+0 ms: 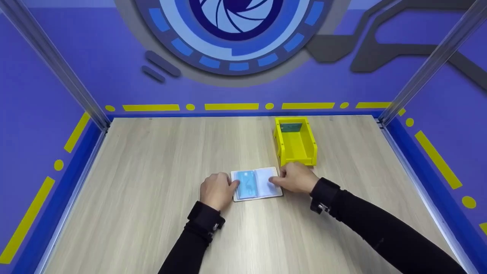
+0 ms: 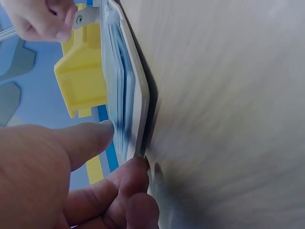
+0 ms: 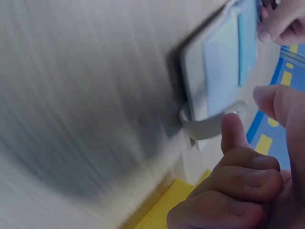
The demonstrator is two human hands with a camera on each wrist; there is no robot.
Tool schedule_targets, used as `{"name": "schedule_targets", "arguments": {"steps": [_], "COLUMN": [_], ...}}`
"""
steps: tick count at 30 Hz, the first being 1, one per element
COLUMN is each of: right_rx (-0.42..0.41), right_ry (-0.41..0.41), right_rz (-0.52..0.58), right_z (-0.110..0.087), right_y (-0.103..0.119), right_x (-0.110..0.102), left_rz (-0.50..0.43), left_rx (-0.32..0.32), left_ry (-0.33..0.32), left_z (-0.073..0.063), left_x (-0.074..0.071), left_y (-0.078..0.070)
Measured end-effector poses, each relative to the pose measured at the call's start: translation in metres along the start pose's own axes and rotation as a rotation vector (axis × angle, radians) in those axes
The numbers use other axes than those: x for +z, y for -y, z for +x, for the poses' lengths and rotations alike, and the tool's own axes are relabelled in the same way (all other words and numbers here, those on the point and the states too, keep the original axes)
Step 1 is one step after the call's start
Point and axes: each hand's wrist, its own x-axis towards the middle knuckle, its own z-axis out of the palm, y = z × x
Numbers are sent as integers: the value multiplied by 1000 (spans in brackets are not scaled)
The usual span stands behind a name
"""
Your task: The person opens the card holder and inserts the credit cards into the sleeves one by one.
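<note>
A small card holder (image 1: 266, 182) lies spread open on the table, with clear sleeves inside and a light-blue card (image 1: 247, 184) on its left side. My left hand (image 1: 216, 191) pinches the holder's left edge, thumb over the sleeves and fingers at the underside. At the right edge is my right hand (image 1: 299, 178); in the right wrist view its thumb and index finger stand apart, the other fingers curled. A pale strap (image 3: 205, 126) with a metal snap sticks out from the holder near the right index fingertip. Whether that fingertip touches the strap is unclear.
A yellow plastic bin (image 1: 297, 146) stands just behind my right hand, with a dark green label (image 1: 291, 127) at its back wall. The wooden table (image 1: 163, 160) is bordered by blue printed walls and metal posts.
</note>
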Motion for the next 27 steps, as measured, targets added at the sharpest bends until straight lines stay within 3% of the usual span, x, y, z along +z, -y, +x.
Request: {"name": "schedule_targets", "arguments": {"steps": [10, 20, 27], "right_rx": [-64, -19, -46], "right_ry": [-44, -77, -91], "right_rz": [-21, 59, 106], "right_z": [1, -15, -25], "right_y": [-7, -21, -4], "right_x": [3, -16, -40], "left_rz": [-4, -7, -7], "left_rx": [-5, 32, 37], "left_ry": [-3, 1, -19], "left_z": [0, 0, -1], "left_x": [1, 1, 0], "left_y": [1, -1, 0]}}
